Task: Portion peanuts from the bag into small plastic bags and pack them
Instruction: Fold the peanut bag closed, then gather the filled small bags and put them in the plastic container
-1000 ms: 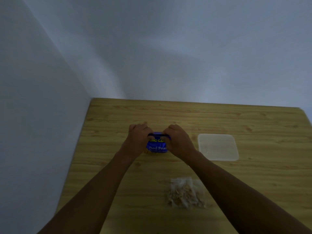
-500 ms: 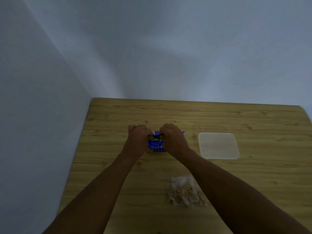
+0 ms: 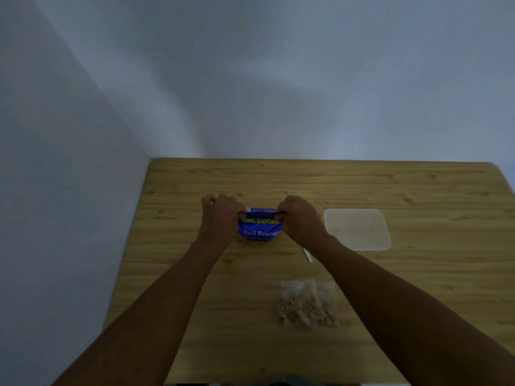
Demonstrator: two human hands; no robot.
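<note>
A blue peanut bag (image 3: 259, 228) with yellow and white lettering stands on the wooden table (image 3: 362, 185) at mid-depth. My left hand (image 3: 220, 218) pinches the bag's top left corner, and my right hand (image 3: 299, 220) pinches its top right corner. The bag's top edge is stretched between them. Nearer to me, right of centre, lies a small clear plastic bag (image 3: 306, 303) filled with peanuts. A small white strip (image 3: 307, 254) lies on the table by my right wrist.
A translucent rectangular plastic lid or stack of bags (image 3: 358, 229) lies flat to the right of my right hand. Walls close the table's far and left sides. The table's right edge runs off the frame.
My hands have moved apart along the top of the blue bag, so more of its printed front shows. A white strip now lies on the table by my right wrist.
</note>
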